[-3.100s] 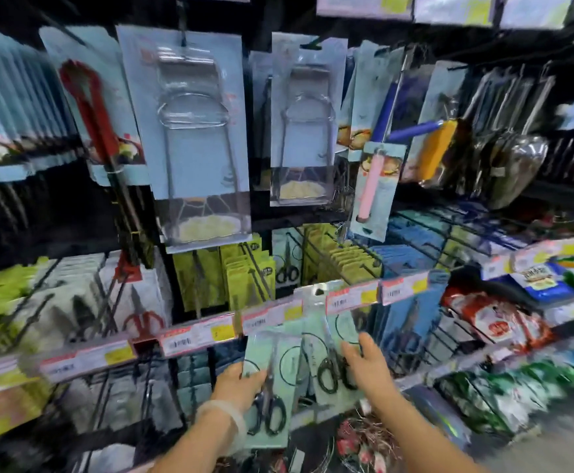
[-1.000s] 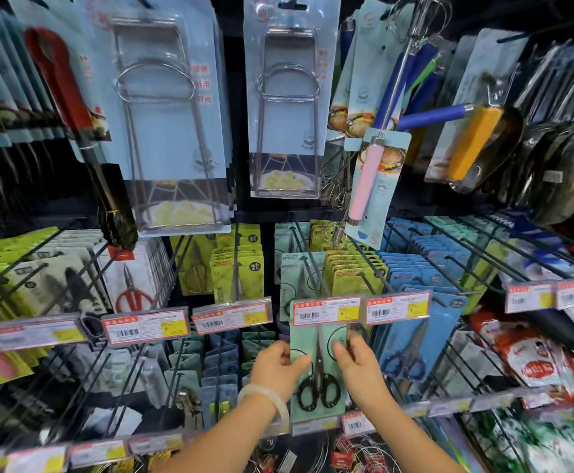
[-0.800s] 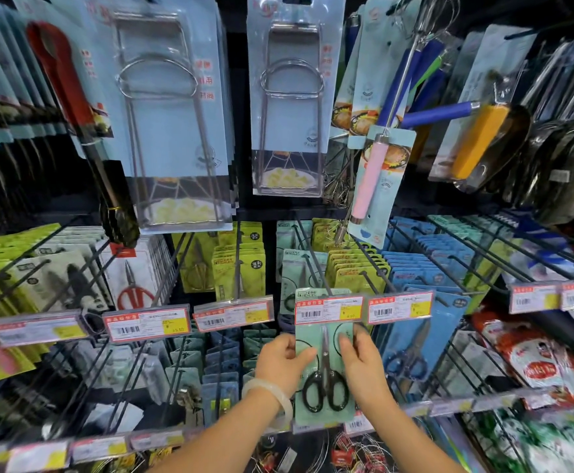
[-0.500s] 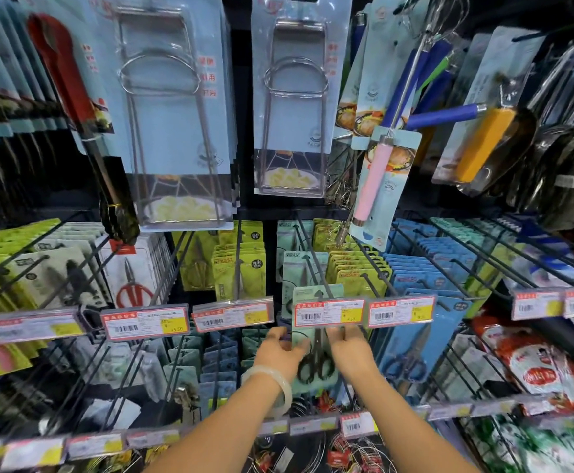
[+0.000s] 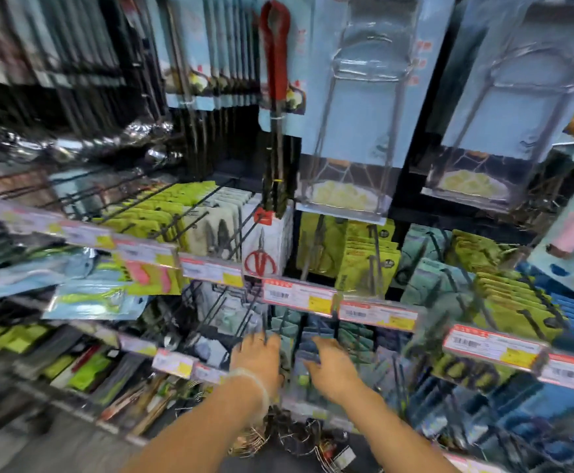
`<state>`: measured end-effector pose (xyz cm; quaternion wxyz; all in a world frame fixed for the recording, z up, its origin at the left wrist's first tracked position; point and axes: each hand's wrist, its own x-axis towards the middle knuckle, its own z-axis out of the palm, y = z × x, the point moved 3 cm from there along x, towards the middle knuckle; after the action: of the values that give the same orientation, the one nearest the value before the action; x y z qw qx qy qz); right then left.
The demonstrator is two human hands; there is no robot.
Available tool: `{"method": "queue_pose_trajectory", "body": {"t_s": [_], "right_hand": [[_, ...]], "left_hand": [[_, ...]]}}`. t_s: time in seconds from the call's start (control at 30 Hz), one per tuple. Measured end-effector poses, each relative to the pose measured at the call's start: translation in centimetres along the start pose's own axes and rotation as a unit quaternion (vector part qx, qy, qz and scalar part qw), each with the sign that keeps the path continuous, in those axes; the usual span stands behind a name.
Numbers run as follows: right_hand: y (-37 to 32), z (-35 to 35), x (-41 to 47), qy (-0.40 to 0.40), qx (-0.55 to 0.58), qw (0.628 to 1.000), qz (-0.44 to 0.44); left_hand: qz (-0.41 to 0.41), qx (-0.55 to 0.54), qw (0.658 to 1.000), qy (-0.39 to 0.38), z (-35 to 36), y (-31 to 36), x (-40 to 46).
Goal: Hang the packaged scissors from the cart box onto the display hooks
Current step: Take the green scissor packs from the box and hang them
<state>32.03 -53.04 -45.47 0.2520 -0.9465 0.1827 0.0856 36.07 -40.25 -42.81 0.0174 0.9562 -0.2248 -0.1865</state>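
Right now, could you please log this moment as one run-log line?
left hand: empty, open | right hand: empty, open | both reaching at lower hooks of teal carded packs | view blurred

No text is legible; motion blur covers the whole view. The price tags [image 5: 298, 295] on the hook rail just above the left hand [image 5: 257, 356] and right hand [image 5: 334, 368] show only red headers, barcode smudges and yellow patches. Red characters on the pale blue card [image 5: 422, 59] far above the hands cannot be read.
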Motion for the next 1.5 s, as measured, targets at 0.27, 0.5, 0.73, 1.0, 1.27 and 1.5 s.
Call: {"method": "queue_pose_trajectory", "body": {"t_s": [0.27,0.5,0.73,1.0,1.27,1.5], "right_hand": [[-21.4,8.2,3.5,-0.054,-0.149,0.962,-0.222],[-38.8,16.1,3.1,-0.057,-0.242,0.891,-0.379],[-53.1,24.5,0.8,-0.126,-0.246,0.843,-0.461],[-65.5,31.7,-0.4,-0.165,-0.259,0.791,-0.529],[-78.6,39.5,3.0,-0.196,-0.263,0.751,-0.573],[-90.6,45.8,7.7,-0.236,-0.253,0.738,-0.579]], "left_hand": [[-0.166,-0.01,0.984,0.058,-1.5,-20.3,-3.4],[-0.286,-0.038,0.955,0.068,-1.7,-37.5,-8.8],[-0.403,-0.068,0.909,0.076,-1.3,-52.7,-16.6],[-0.52,-0.099,0.844,0.083,0.3,-65.3,-22.8],[-0.569,-0.131,0.808,0.076,0.2,-77.4,-22.2],[-0.613,-0.185,0.765,0.073,-0.1,-89.3,-20.5]]}}
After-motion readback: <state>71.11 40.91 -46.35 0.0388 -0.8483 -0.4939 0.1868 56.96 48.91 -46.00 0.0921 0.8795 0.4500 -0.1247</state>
